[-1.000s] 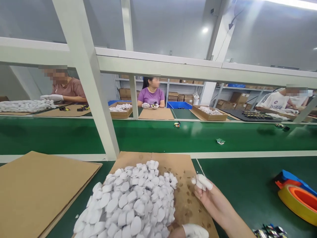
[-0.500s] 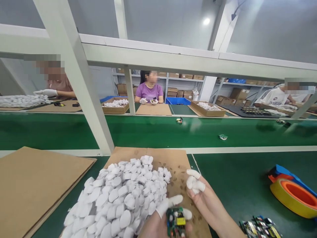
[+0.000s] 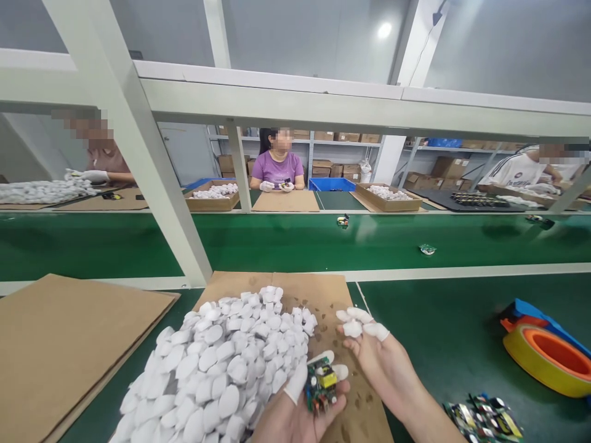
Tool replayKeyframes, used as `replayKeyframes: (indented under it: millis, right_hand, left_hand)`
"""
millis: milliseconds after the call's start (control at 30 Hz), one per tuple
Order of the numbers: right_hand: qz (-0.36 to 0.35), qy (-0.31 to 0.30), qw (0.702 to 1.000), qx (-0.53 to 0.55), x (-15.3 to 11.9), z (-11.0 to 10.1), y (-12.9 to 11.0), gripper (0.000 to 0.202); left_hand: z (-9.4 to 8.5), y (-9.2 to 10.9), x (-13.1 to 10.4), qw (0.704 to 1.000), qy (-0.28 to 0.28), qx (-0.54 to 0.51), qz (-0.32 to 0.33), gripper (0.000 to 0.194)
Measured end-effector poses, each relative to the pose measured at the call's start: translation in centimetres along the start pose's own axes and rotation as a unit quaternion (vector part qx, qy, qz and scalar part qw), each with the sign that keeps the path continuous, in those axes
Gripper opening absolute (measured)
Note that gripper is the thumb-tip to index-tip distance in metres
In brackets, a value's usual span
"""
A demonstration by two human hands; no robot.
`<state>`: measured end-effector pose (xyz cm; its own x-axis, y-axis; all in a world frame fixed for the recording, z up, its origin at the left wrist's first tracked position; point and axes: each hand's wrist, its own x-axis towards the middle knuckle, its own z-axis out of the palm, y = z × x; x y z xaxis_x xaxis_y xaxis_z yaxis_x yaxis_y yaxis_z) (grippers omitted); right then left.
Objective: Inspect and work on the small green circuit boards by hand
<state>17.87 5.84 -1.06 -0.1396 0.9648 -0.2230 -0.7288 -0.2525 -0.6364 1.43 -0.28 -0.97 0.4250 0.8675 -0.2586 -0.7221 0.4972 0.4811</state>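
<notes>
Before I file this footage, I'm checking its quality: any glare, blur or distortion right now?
Head view: a ceiling lamp glares white, and a pale reflection marks the green belt; head view: the tape roll looks stretched near the right edge; head view: the left hand's circuit board is slightly soft.

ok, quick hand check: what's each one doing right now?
Left hand: closed around the edges of a green circuit board.
Right hand: fingers curled, seemingly pinching a small white piece.
</notes>
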Motion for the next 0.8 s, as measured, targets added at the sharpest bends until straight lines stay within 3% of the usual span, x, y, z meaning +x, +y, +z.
replayKeyframes:
  millis: [200,333,467,667,800]
  right_hand:
    - [-0.006,-0.034,0.996,-0.083,-0.7,0.6,0.1,0.044]
    - [-0.02,-0.023,0.994,-0.104,-0.7,0.4,0.0,0.039]
    - [-0.042,-0.004,0.994,-0.105,-1.0,0.4,-0.3,0.037]
    - [-0.026,-0.023,0.992,-0.119,-1.5,0.5,-0.4,0.049]
    - [-0.04,-0.04,0.985,-0.164,-1.4,0.2,-0.5,0.032]
  left_hand:
    - [0.7,0.9,-0.3,0.998,-0.01,-0.054,-0.012,0.029]
    - [0.8,0.6,-0.5,1.0,-0.002,-0.027,0.01,0.023]
    - [1.3,0.5,-0.8,1.0,0.007,0.029,0.009,0.03]
    - [2.0,0.7,-1.1,0.999,0.029,0.019,0.019,0.033]
    - [2.1,0.8,-1.1,0.998,0.028,0.047,0.015,0.037]
